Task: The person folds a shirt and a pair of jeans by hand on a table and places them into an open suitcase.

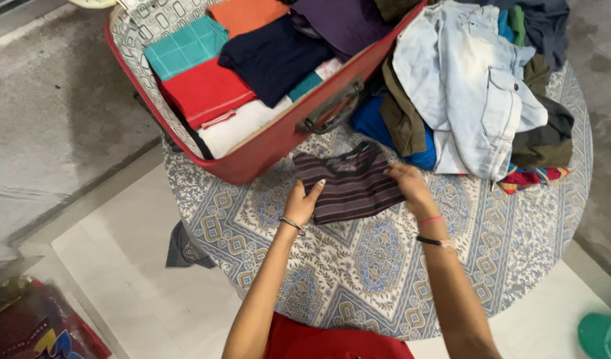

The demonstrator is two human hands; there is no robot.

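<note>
Folding looks to be the step in hand, and it would go best with both edges kept level and the cloth pressed flat before the next crease. On the round bench with the blue patterned cloth (358,266), the left hand (303,203) pinches the near-left edge of the dark striped folded shirt (350,183), fingers closed on it; the right hand (406,183) presses and grips its right edge. So the shirt lies between the two grips. Beyond stand the open red suitcase (279,136) of folded clothes and a heap of loose garments (478,86).
</note>
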